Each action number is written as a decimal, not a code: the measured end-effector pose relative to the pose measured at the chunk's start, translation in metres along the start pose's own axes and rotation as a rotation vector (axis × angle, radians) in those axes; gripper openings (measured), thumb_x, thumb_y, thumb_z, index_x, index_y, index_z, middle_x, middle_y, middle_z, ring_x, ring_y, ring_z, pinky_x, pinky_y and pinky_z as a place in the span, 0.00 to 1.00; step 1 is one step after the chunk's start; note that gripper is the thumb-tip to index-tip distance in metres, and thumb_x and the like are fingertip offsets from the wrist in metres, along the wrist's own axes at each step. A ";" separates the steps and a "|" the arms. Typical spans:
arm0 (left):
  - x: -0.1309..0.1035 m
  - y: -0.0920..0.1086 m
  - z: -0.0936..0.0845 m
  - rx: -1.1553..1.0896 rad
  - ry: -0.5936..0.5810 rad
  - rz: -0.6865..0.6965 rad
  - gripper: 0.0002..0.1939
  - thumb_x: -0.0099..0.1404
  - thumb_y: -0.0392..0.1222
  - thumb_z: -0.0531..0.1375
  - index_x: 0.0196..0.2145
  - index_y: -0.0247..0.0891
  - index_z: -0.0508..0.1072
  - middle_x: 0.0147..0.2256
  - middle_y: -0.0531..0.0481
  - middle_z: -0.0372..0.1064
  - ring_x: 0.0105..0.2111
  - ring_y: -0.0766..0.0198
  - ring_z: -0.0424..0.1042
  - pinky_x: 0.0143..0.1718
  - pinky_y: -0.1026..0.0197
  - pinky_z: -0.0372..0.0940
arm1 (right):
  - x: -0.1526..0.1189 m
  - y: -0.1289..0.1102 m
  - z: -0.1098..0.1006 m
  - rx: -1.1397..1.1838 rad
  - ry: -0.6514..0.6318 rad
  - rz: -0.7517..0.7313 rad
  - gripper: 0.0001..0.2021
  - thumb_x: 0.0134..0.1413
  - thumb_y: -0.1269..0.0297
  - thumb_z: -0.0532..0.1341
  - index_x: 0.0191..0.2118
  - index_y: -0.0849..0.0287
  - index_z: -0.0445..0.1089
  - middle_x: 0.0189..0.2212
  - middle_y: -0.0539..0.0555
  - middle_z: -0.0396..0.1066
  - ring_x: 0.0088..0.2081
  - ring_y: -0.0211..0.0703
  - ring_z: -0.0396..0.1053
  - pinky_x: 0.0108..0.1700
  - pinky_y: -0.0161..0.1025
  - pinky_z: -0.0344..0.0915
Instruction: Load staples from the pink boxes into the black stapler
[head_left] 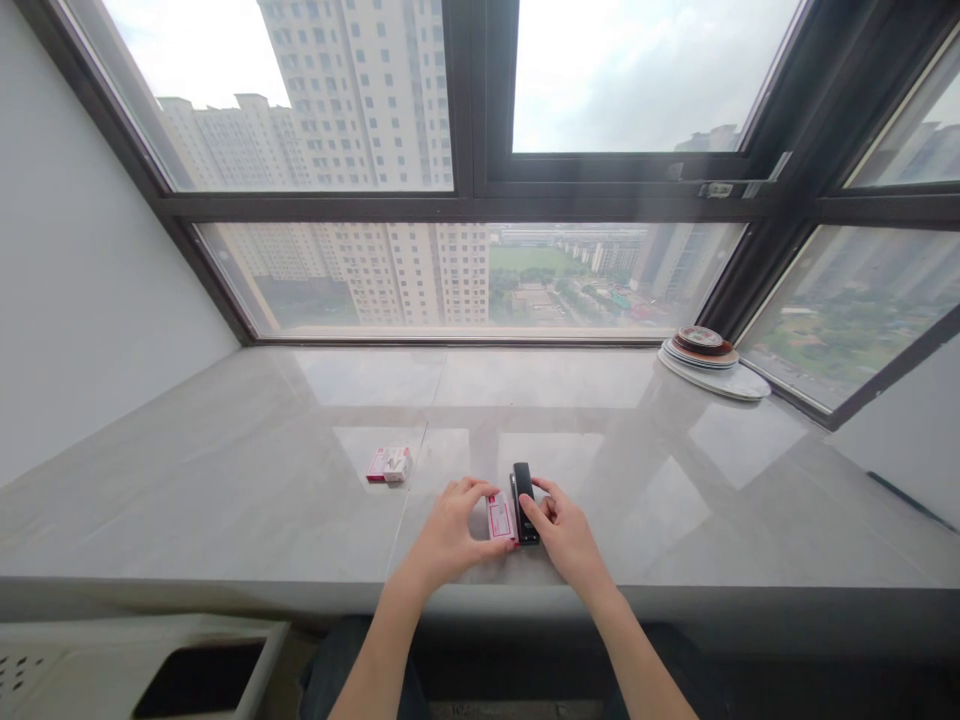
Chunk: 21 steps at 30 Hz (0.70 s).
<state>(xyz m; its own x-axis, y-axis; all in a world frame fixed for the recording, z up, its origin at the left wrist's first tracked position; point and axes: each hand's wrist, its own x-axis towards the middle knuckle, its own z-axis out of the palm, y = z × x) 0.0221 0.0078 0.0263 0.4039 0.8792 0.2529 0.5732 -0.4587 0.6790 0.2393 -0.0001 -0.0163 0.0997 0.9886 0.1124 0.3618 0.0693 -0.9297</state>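
Observation:
On the grey windowsill, close to its front edge, a black stapler lies lengthwise, away from me. My right hand grips it from the right, thumb on top and fingers along its side. Directly left of the stapler is a small pink-and-white box. My left hand spans that box, fingertips at its far end and thumb at its near end. Farther left, apart from both hands, is another small box or pair of boxes, white and pink.
A stack of round plates or mats sits at the back right corner by the window frame. At lower left, below the sill, stands a white slotted plastic item. A thin dark strip lies at the right edge.

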 end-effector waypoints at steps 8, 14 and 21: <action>0.017 0.007 0.020 0.006 -0.094 0.036 0.34 0.49 0.52 0.75 0.52 0.46 0.72 0.45 0.48 0.72 0.47 0.50 0.67 0.49 0.52 0.64 | 0.000 -0.002 -0.002 -0.019 -0.034 0.000 0.27 0.62 0.40 0.57 0.48 0.60 0.76 0.23 0.47 0.62 0.27 0.40 0.61 0.31 0.36 0.58; 0.021 -0.016 -0.026 0.024 0.110 0.055 0.23 0.69 0.51 0.59 0.60 0.50 0.67 0.56 0.50 0.68 0.57 0.55 0.64 0.60 0.52 0.59 | -0.001 -0.002 -0.001 -0.006 -0.008 0.025 0.29 0.60 0.39 0.58 0.51 0.61 0.75 0.22 0.46 0.61 0.27 0.40 0.61 0.32 0.35 0.58; 0.009 -0.142 -0.114 0.357 0.284 -0.299 0.27 0.62 0.41 0.56 0.60 0.44 0.69 0.63 0.49 0.64 0.63 0.50 0.58 0.67 0.46 0.50 | -0.001 -0.002 -0.003 -0.016 -0.012 0.028 0.29 0.61 0.39 0.57 0.51 0.61 0.75 0.23 0.46 0.60 0.28 0.40 0.60 0.32 0.35 0.58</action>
<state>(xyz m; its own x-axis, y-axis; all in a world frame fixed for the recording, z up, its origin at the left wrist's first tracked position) -0.1369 0.0958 0.0110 0.0062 0.9557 0.2942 0.8600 -0.1552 0.4862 0.2409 -0.0020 -0.0137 0.0985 0.9918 0.0818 0.3737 0.0393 -0.9267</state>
